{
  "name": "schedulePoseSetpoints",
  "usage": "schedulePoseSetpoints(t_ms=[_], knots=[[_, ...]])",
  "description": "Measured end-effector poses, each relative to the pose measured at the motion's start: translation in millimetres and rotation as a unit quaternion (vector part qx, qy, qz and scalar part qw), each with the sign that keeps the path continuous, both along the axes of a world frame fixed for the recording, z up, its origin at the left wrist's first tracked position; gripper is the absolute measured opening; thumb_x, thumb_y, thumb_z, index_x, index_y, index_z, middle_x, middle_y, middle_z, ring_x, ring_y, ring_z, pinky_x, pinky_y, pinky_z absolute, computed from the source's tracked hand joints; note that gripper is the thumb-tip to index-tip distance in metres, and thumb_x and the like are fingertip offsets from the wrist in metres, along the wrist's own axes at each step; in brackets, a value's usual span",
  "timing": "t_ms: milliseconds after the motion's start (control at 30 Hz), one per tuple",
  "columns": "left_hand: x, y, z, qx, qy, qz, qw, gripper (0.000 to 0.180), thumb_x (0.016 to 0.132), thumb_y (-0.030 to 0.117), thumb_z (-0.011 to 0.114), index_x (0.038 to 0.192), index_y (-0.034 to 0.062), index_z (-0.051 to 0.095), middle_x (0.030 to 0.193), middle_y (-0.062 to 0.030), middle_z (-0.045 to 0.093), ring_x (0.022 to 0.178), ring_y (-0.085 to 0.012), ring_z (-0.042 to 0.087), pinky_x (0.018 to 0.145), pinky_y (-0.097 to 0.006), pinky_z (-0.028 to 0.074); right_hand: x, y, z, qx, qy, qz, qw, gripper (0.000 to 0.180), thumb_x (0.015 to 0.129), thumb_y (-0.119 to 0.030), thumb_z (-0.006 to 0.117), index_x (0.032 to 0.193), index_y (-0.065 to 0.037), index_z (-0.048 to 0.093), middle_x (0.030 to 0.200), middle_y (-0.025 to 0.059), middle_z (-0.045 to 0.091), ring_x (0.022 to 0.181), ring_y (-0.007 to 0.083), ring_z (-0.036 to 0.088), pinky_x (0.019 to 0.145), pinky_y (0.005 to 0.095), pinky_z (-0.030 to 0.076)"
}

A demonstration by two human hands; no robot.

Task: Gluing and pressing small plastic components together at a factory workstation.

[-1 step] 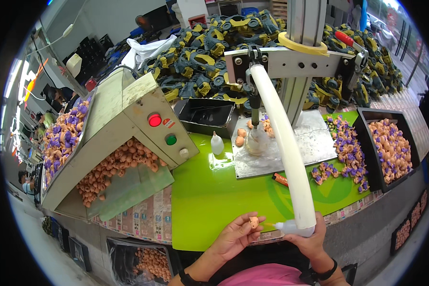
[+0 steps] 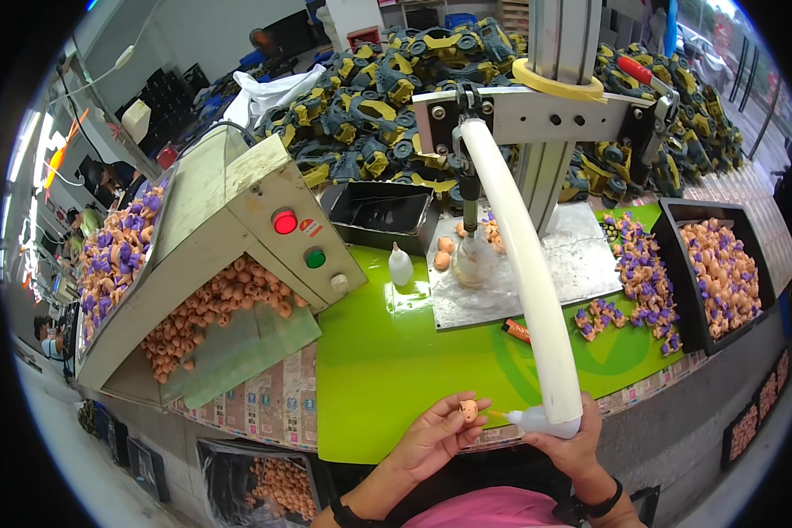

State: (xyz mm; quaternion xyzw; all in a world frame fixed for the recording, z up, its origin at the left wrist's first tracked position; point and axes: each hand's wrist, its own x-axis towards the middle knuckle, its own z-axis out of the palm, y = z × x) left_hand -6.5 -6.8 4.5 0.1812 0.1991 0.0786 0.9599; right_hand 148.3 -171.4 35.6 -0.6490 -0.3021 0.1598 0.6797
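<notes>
Near the front edge of the green mat (image 2: 396, 370), my left hand (image 2: 429, 442) pinches a small flesh-coloured doll head (image 2: 469, 411) between thumb and fingers. From the right, my right hand (image 2: 581, 440) grips a translucent squeeze bottle (image 2: 537, 421), its yellowish nozzle pointing at the head. The tip is very close to the head; whether it touches I cannot tell. A white-sleeved lever (image 2: 528, 290) of a hand press hangs over the bottle and hides part of it. Behind, a metal plate (image 2: 537, 304) carries a few loose doll heads (image 2: 443, 260) beside the press's clear round tool (image 2: 471, 264).
Left stands a beige machine (image 2: 238, 220) with heads in its opening. A second squeeze bottle (image 2: 400, 266) and a black tray (image 2: 383, 216) are behind the mat. Purple-and-flesh figures (image 2: 647, 282) lie right, by a full black bin (image 2: 722, 273). Toy vehicles (image 2: 370, 97) are heaped at the back.
</notes>
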Motion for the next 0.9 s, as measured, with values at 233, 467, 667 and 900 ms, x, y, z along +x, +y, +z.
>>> schedulePoseSetpoints(t_ms=[233, 467, 667, 900], knots=[[0.6, 0.8, -5.4, -0.003, 0.001, -0.005, 1.000, 0.028, 0.096, 0.009, 0.055, 0.123, 0.0060, 0.053, 0.123, -0.0096, 0.058, 0.110, -0.0197, 0.060, 0.094, -0.029, 0.051, 0.5, -3.3, -13.7, 0.007, -0.064, 0.021, 0.998, 0.044, 0.064, -0.015, 0.089, 0.096, -0.006, 0.061, 0.079, 0.0075, 0.060, 0.068, 0.0181, 0.057, 0.061, 0.0299, 0.045], [2.0, -3.2, -7.4, 0.008, 0.023, 0.010, 1.000, 0.027, 0.095, 0.008, 0.056, 0.122, 0.0060, 0.053, 0.122, -0.0109, 0.058, 0.109, -0.0186, 0.060, 0.095, -0.028, 0.050, -2.2, -6.7, -24.3, -0.034, -0.081, 0.039, 0.995, 0.044, 0.064, -0.015, 0.089, 0.098, -0.005, 0.063, 0.079, 0.0075, 0.060, 0.067, 0.0187, 0.057, 0.060, 0.0295, 0.044], [2.5, -2.8, -9.5, 0.019, 0.017, 0.022, 0.999, 0.026, 0.093, 0.005, 0.058, 0.119, 0.0052, 0.052, 0.125, -0.0127, 0.057, 0.110, -0.0186, 0.060, 0.095, -0.028, 0.049, -2.7, -4.4, -31.0, -0.024, -0.105, 0.034, 0.994, 0.044, 0.063, -0.015, 0.088, 0.098, -0.005, 0.063, 0.080, 0.0075, 0.062, 0.067, 0.0187, 0.057, 0.059, 0.0301, 0.044], [3.3, -2.5, -7.8, 0.010, 0.021, 0.019, 1.000, 0.026, 0.093, 0.004, 0.058, 0.118, 0.0053, 0.052, 0.125, -0.0135, 0.057, 0.112, -0.0193, 0.059, 0.097, -0.029, 0.050, -2.1, -0.8, -31.2, -0.021, -0.103, 0.037, 0.994, 0.042, 0.065, -0.016, 0.088, 0.098, -0.004, 0.064, 0.080, 0.0081, 0.063, 0.066, 0.0193, 0.057, 0.059, 0.0302, 0.044]])
